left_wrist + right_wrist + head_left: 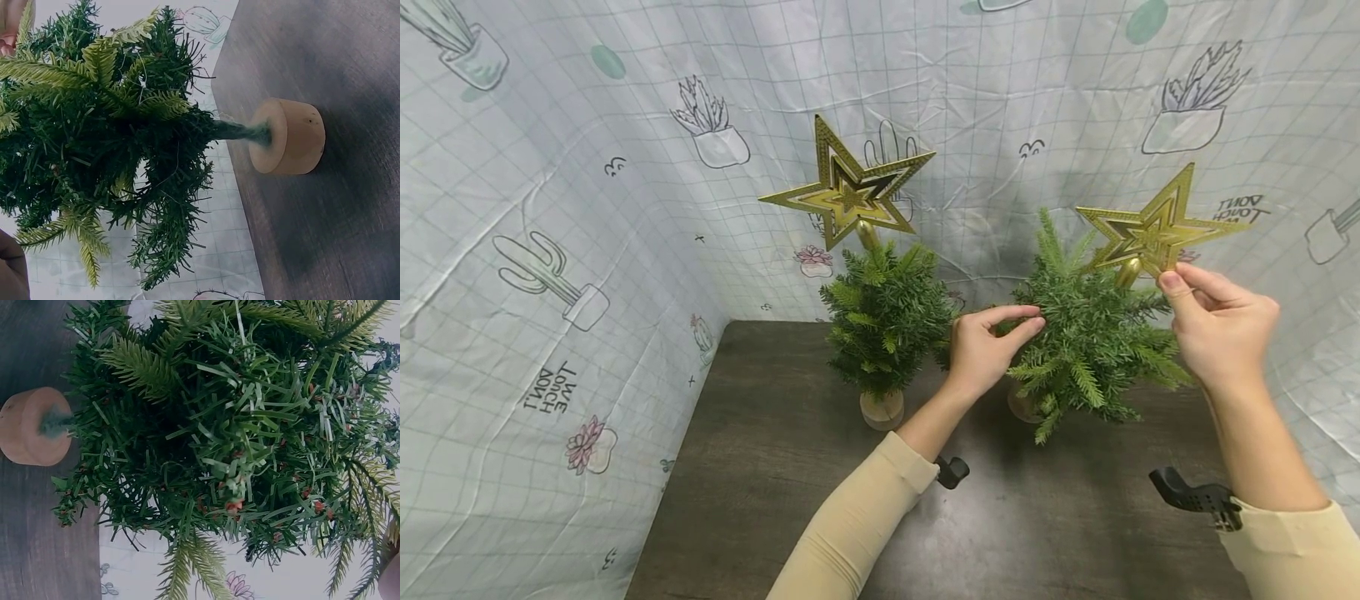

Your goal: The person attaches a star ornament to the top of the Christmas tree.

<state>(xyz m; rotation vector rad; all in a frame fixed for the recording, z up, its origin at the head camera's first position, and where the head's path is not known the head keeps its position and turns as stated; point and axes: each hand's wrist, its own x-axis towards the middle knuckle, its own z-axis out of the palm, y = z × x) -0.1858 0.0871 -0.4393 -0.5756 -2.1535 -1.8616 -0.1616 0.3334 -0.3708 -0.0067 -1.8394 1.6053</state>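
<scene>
My right hand [1225, 329] pinches the lower right point of a gold star tree topper [1150, 229] between thumb and forefinger. The star leans over the top of the right small artificial Christmas tree [1082, 333], its gold socket [1129, 272] in among the upper needles. On that tree's left side, my left hand [988, 346] pinches a branch with thumb and forefinger. In the left wrist view the tree's round wooden base [294, 137] stands on the table. Dense needles fill most of the right wrist view, and the base [34, 428] shows at its left.
Left of my hands stands a second small Christmas tree [887, 321] on a wooden base [882, 410], topped by another gold star [850, 187]. The dark wood table [760, 500] meets a plant-print curtain [647, 275] at the back and sides.
</scene>
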